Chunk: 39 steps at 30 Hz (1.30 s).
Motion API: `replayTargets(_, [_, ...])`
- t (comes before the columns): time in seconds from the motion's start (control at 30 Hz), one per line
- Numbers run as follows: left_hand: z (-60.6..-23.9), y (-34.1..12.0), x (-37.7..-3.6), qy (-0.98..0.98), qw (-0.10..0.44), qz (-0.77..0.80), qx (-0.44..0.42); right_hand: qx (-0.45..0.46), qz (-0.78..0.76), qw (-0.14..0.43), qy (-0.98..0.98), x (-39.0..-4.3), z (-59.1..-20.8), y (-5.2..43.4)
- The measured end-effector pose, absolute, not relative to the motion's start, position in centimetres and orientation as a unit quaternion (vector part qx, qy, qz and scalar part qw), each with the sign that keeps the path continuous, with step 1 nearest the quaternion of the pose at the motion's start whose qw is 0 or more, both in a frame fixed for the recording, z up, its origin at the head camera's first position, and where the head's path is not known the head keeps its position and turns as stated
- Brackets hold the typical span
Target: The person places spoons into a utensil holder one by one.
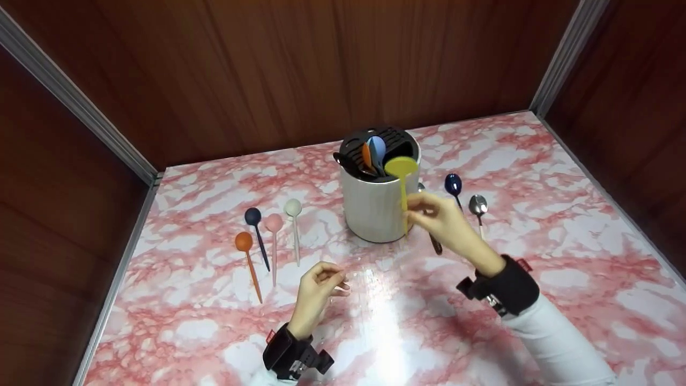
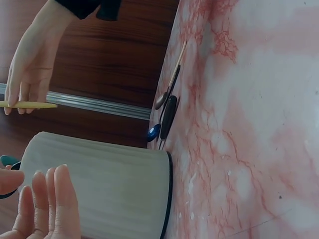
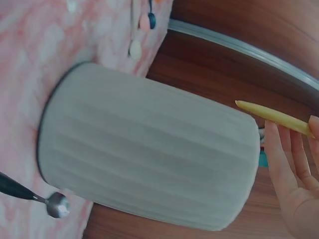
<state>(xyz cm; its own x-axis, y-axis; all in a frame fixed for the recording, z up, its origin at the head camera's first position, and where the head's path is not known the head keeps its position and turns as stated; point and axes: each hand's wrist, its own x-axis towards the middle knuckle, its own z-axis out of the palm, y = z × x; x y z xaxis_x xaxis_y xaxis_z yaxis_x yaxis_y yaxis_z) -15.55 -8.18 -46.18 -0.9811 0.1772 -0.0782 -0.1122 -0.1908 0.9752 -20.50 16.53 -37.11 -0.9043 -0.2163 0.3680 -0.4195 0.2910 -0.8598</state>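
So the yellow spoon (image 1: 401,167) is being pinched partway along its thin handle by the right hand (image 1: 437,217), thumb against fingers, bowl up, beside the white utensil holder (image 1: 372,209). In the left wrist view its handle end hangs just below rim level, outside the holder, with a gap showing. Nothing is seen to be held by the left hand (image 1: 320,284); its fingers are loosely bent and the thumb is kept apart from them.

Biggest worry, imo: that pinch. With so little handle gripped, the spoon could be twisted or dropped if its tip got snagged on the rim. Tip and rim sit near each other, so not much of a dip would be needed.

Second, the black slotted insert (image 1: 395,137) looks pretty crowded. A light blue spoon (image 1: 378,145) and an orange-bowled one (image 1: 366,155) are bunched together there, and a black spoon (image 1: 340,158) is leaned out over the rim. If they were knocked by the yellow bowl, heads could get tangled or a spoon flipped out.

Also, the holder isn't being steadied, so it might be shoved by a clumsy bump. And the dark-handled metal spoon (image 3: 57,205) near its base could be clipped if the right hand were dropped low.
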Motion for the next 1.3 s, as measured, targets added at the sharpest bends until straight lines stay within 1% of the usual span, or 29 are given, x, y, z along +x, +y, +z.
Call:
replayTargets(0.17, [-46.3, -8.4, -15.4, 0.635, 0.090, 0.767, 0.014, 0.176, 0.589, 0.115, -0.781, -21.4, -35.2, 16.1])
replayTargets(0.4, [-46.5, -8.7, -15.3, 0.639, 0.089, 0.764, -0.002, 0.171, 0.591, 0.142, -0.776, -23.0, -33.0, 15.6])
replayTargets(0.67, [-46.5, -8.8, -15.3, 0.638, 0.086, 0.766, -0.005, 0.140, 0.569, 0.184, -0.789, -25.3, -31.9, 15.1])
replayTargets(1.0, [-46.6, -8.9, -15.1, 0.635, 0.083, 0.768, -0.006, 0.131, 0.579, 0.184, -0.783, -26.8, -31.7, 14.6])
replayTargets(1.3, [-46.6, -9.0, -15.1, 0.634, 0.082, 0.769, -0.010, 0.130, 0.565, 0.158, -0.799, -27.5, -32.1, 14.1])
